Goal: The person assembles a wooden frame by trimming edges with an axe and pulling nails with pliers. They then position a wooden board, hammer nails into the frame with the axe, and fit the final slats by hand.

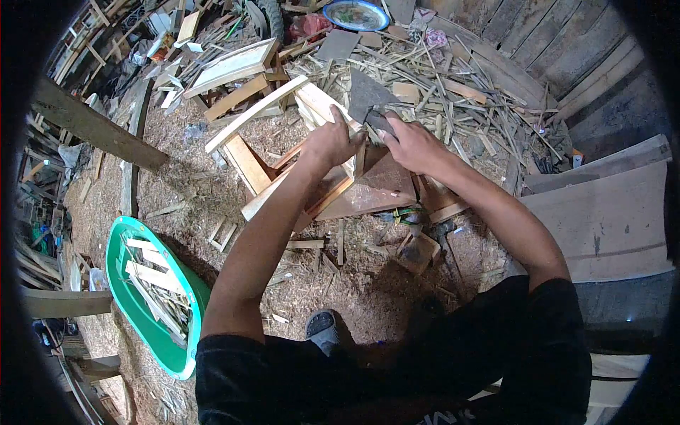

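Observation:
A pale wooden frame [261,112], built of several boards and shaped like a small stool, stands tilted on the ground before me. My left hand [331,144] is closed round its upper right end, with the index finger stretched along the wood. Close beside it, my right hand [411,144] grips a dark grey flat piece [381,122] against that same end; I cannot tell what kind of tool it is. Just beyond the fingers shows a grey, roughly triangular sheet [370,91]. Under the frame's right side is a brown board [386,193].
A green plastic tub [196,283] with wood offcuts stands at left. Behind the frame lie a heap of wood strips [453,106], another wooden piece [234,67] and a blue-rimmed basin [386,15]. A slanted post [99,124] juts in at left; large boards [602,219] lean at right.

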{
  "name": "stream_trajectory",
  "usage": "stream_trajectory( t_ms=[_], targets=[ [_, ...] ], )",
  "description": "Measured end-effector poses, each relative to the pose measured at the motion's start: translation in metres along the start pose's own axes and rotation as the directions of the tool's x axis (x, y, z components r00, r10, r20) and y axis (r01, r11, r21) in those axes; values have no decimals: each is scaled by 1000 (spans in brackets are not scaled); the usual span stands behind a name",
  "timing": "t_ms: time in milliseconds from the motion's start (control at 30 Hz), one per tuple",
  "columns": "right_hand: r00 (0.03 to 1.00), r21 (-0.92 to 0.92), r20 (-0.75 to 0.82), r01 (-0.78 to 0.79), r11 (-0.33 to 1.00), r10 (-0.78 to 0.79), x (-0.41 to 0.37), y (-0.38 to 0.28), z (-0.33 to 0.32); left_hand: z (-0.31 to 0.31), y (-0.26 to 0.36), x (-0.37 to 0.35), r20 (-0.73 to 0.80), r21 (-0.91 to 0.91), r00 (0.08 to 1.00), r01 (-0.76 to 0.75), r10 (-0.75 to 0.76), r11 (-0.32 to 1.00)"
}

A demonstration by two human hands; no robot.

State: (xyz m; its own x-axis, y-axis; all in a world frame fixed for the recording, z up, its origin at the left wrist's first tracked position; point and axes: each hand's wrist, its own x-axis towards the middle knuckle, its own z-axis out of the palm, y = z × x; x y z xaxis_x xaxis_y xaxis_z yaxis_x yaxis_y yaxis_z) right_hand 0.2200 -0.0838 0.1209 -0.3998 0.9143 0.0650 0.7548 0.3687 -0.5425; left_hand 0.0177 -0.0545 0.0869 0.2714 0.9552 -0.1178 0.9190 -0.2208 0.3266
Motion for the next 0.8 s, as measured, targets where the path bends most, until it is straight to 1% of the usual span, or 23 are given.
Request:
stream_trajectory(
  t_ms=[67,200,233,333,433,533,567,667,700,800],
  targets=[
    [996,1,-36,85,996,-85,4,6,3,1,0,-1,-18,-7,1000,-5,5,1000],
    [990,71,-132,51,996,-41,5,-13,-12,0,0,-2,-8,10,1000,8,-7,1000],
    [961,114,-248,153,982,-121,5,-15,-12,2,-2,-1,-18,10,1000,6,-6,1000],
    [958,44,-265,130,990,-114,5,-6,-2,3,-1,0,-27,7,1000,3,-2,1000],
    [998,-76,-64,26,997,-30,0,7,13,0,0,-2,-20,23,1000,15,-15,1000],
    [998,1,-45,49,999,-49,6,10,2,-3,1,-2,-16,41,1000,25,-24,999],
    [992,57,-114,63,996,-56,5,8,3,-1,1,-3,-7,44,1000,28,-27,999],
    [953,144,-286,144,979,-98,-1,-10,-6,5,-4,-1,-58,4,998,-15,16,1000],
    [947,118,-299,161,980,-120,-1,-8,-6,5,-4,0,-54,10,999,-6,6,1000],
    [996,85,-84,-19,996,26,1,1,4,6,-6,2,-48,-9,999,-14,14,1000]
  ],
)
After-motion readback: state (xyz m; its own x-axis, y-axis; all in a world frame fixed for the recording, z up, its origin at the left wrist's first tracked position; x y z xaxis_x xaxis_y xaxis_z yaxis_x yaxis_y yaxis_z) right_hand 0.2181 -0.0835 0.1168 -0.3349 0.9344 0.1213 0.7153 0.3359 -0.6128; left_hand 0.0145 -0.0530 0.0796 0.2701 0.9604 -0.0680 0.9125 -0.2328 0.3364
